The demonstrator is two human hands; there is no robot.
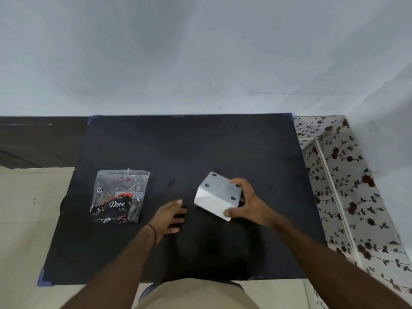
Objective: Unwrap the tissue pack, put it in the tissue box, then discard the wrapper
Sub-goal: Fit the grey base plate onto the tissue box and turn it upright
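A clear plastic wrapper (120,196) printed with "Dove" lies flat and looks empty on the left of the black table (200,148). A white tissue box (217,196) is tilted, its underside with four dark round feet facing up. My right hand (247,202) grips the box at its right side, thumb on the near corner and fingers over the far edge. My left hand (170,216) rests flat on the table just left of the box, fingers spread, holding nothing. The tissues themselves are not visible.
A wall rises right behind the table's far edge. A flower-patterned surface (347,186) runs along the right side. Pale floor tiles (29,208) show to the left of the table. My lap is at the near edge.
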